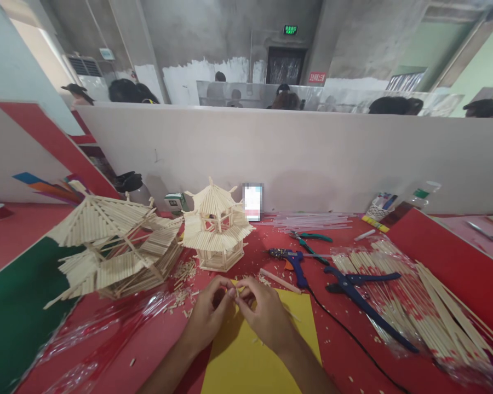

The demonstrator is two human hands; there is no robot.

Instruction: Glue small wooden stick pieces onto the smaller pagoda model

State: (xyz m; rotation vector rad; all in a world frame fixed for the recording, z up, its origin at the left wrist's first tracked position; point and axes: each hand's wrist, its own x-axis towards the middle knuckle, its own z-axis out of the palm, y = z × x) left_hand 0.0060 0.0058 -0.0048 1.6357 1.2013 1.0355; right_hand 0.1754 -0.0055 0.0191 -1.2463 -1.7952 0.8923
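Observation:
My left hand and my right hand meet over a yellow sheet on the red table. Both are closed in a pinch, fingertips touching each other, on something small and pale that I cannot make out. Just beyond them stands a small pavilion of wooden sticks. A larger stick building lies to the left of it.
A blue glue gun with a black cord, green-handled pliers, blue cutters and bagged wooden sticks lie at the right. Glue sticks and a phone sit by the white partition. Crumpled plastic film at left.

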